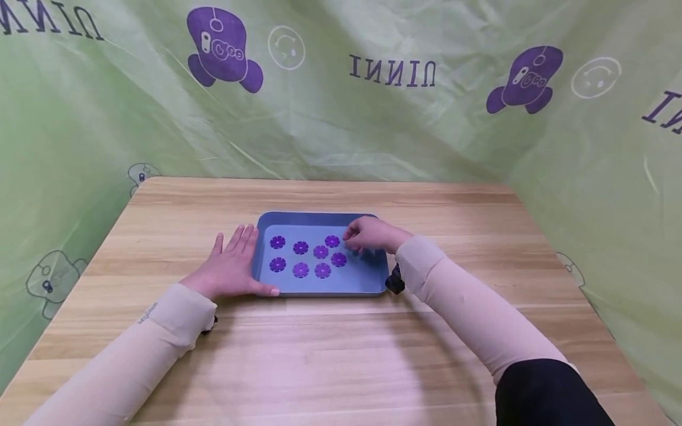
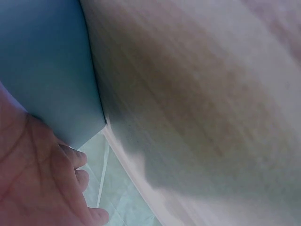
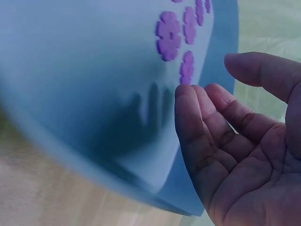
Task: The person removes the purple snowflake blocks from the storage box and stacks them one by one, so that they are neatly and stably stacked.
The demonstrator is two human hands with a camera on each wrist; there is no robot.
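Note:
A shallow blue tray (image 1: 367, 278) holds several flat purple flower-shaped discs (image 1: 301, 270) with notched edges, grouped over its left and middle part. My left hand (image 1: 231, 269) rests at the tray's left edge, fingers straight along the side and thumb at the front rim. In the left wrist view its palm (image 2: 28, 174) lies close beside the tray wall (image 2: 51, 70). Over the tray's right part hovers my right hand (image 1: 369, 234), near the back right disc (image 1: 332, 241). The right wrist view shows that hand (image 3: 244, 150) with fingers loosely bent, thumb apart and nothing between them.
The tray stands on a wooden table (image 1: 330, 355), toward its far side. A green cloth (image 1: 319, 136) printed with purple figures and letters hangs behind the table and along both sides. A black sleeve (image 1: 543, 390) covers the right upper arm.

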